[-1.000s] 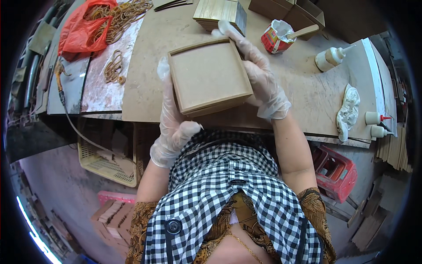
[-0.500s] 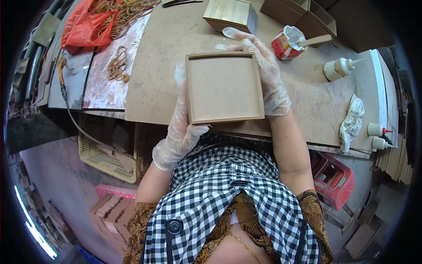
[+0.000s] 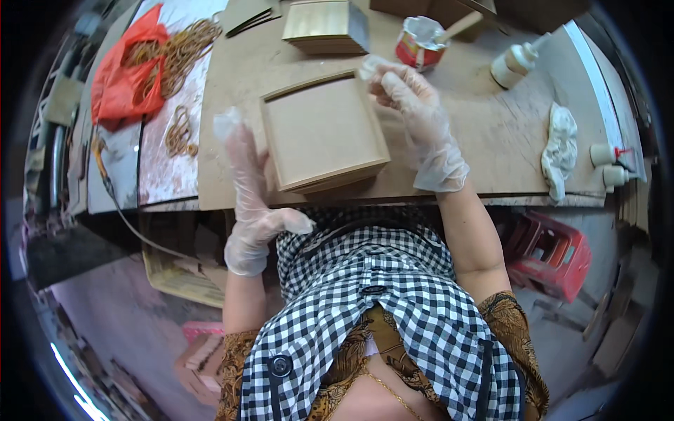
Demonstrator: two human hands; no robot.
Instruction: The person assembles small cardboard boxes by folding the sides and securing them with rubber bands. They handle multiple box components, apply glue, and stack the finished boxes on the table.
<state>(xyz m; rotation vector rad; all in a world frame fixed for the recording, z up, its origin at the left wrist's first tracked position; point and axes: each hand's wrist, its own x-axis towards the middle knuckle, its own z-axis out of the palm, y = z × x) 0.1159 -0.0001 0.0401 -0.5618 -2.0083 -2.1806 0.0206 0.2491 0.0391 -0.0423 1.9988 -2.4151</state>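
Note:
A square, shallow-recessed wooden box (image 3: 323, 130) with a raised rim rests on the table at a slight turn, near the front edge. Beside its left side is my left hand (image 3: 249, 189), in a clear loose glove, with the fingers stretched upward and the thumb spread. It looks apart from the box. My right hand (image 3: 414, 105), gloved likewise, hovers by the box's far right corner. Its fingers are loosely bent, and I see nothing held in them. Whether its loose glove tip touches the rim, I cannot tell.
Behind the box lie a stack of wooden panels (image 3: 326, 28) and a red-and-white tub (image 3: 419, 45) with a wooden-handled tool. A glue bottle (image 3: 514, 64) and white rag (image 3: 559, 151) are at right. Rubber bands (image 3: 181, 133) and a red bag (image 3: 130, 77) lie left.
Both hands have come off the box, which was held between them and now sits lower left, slightly turned. My left hand moved left; my right hand's fingers have bent. The view has shifted.

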